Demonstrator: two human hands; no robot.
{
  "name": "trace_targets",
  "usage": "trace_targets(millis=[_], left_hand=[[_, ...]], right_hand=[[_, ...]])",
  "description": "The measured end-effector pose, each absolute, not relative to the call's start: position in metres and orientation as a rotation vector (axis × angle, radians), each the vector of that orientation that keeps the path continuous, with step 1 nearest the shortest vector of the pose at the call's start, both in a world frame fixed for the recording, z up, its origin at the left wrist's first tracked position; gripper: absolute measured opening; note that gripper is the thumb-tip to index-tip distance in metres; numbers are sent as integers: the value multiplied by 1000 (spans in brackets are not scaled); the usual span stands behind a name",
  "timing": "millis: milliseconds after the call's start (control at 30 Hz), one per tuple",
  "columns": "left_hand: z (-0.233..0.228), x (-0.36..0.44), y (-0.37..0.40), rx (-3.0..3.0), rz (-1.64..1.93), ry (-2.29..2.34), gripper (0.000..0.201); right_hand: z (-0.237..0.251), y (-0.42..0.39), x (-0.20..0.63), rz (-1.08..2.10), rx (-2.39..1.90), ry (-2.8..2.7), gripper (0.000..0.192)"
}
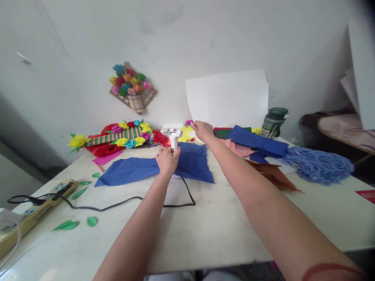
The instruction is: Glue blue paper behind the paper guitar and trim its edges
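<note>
A white glue gun [175, 138] stands over the blue cloth-like sheet [125, 171] in the middle of the table. My left hand [168, 159] has its fingers closed at the lower part of the gun's handle. Farther back and to the right, my right hand [203, 131] is closed in a pinch beside a small purple piece [189, 122]. What its fingertips hold is too small to make out. Yellow paper pieces [185, 134] lie between the two hands. The gun's black cord [187, 187] loops across the table to the left.
A power strip [41, 207] and green paper leaves [92, 221] lie at left. Behind them rests a flower-decorated guitar shape [117, 136]. At right are folded blue material [258, 141], brown paper [272, 175], a dark green jar [274, 121] and blue stringy material [319, 164].
</note>
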State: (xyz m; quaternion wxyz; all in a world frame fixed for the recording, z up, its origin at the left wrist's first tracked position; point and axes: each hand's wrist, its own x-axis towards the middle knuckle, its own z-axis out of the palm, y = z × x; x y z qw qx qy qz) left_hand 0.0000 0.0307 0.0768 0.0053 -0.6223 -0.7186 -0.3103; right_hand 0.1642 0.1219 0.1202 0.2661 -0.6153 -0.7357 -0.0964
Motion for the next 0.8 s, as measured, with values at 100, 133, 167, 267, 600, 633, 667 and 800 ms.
trace_targets(millis=[100, 133, 167, 267, 600, 633, 667, 800], left_hand=[[79, 1, 24, -1960, -973, -2256, 37], [79, 1, 21, -1966, -974, -2255, 37], [79, 2, 19, -1973, -974, -2254, 38], [78, 6, 12, -1996, -969, -2239, 38], [68, 17, -16, -1996, -1040, -2315, 39], [67, 19, -19, -1997, -1039, -2324, 39], [65, 20, -22, -2003, -1035, -2325, 40], [58, 26, -29, -2061, -994, -2244, 40]], right_hand=[[133, 110, 170, -284, -1648, -1844, 37], [131, 106, 174, -282, -1649, -1813, 37], [126, 102, 178, -278, -1662, -1790, 36], [95, 92, 192, -204, -1802, -1745, 31], [65, 52, 225, -4, -1716, -1280, 49], [64, 48, 226, 48, -1680, -1216, 49], [62, 45, 226, 124, -1622, -1160, 49], [44, 38, 219, 545, -1192, -913, 41]])
